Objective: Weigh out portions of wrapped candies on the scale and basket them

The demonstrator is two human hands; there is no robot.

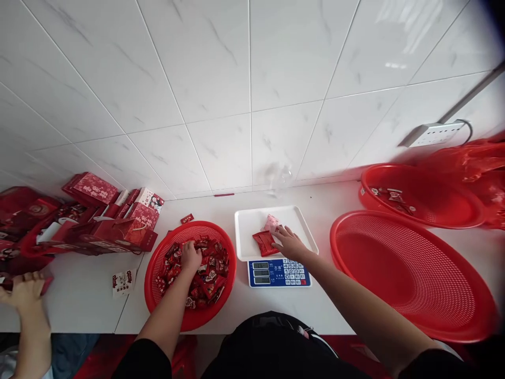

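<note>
Left hand (191, 256) clenched on sweets (209, 273) in red basket (189, 322) | right hand (289, 242) released, flat on scale tray (252, 218), touching red packets (265, 243) | best lift palm clear for true reading

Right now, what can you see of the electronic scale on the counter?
The electronic scale stands level on the white counter, beside a red basket of candy. Its front is blue, with three small displays, a white keypad and one red key. A white plastic tray with a raised rim lies on top. In it lie red packets and a pink packet; the right hand touches the red ones.
</note>
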